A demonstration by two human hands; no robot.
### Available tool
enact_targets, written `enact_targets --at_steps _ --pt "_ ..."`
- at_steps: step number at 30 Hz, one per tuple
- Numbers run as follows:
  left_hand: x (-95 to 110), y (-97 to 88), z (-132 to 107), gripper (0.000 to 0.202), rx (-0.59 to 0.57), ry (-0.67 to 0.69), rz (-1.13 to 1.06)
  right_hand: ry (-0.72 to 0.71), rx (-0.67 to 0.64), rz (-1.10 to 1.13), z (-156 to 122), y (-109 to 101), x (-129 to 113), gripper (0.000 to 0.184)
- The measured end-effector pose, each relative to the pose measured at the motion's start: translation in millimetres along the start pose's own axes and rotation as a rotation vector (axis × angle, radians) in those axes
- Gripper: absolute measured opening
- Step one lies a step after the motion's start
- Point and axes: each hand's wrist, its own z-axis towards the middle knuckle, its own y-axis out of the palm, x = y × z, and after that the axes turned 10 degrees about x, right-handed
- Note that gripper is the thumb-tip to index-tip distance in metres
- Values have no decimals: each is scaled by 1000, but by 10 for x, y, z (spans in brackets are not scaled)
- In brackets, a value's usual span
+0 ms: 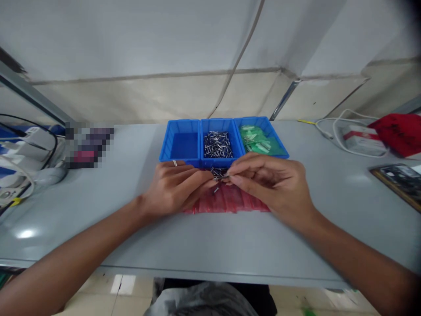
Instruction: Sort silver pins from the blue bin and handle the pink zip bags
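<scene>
My left hand, with a ring on one finger, is closed, its fingertips pinching what looks like a small metal screw. Thumb and forefinger of my right hand pinch together close beside it, on a thin metal piece that looks like a screw. Red plastic bags lie in a row under both hands. One loose screw rests on them, and a small pile of screws sits behind my fingertips, partly hidden by them.
Three blue bins stand joined behind my hands: an empty left bin, a middle bin of screws, and a right bin with green plastic bags. Cables and chargers crowd the left; a red cloth and framed item lie right.
</scene>
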Motion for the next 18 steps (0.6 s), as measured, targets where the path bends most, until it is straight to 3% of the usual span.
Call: enact_targets --at_steps 4,10,15,18 --pt "-2 3 2 10 55 -31 -33 -21 19 30 -8 7 -9 14" --pt "7 -8 14 13 50 -1 -91 -32 29 11 -28 8 -58 12" --pt "7 -7 -3 16 20 17 -87 -4 -39 11 -39 0 -52 13" --pt "2 5 -20 17 38 -8 -79 2 6 24 -33 7 -40 12"
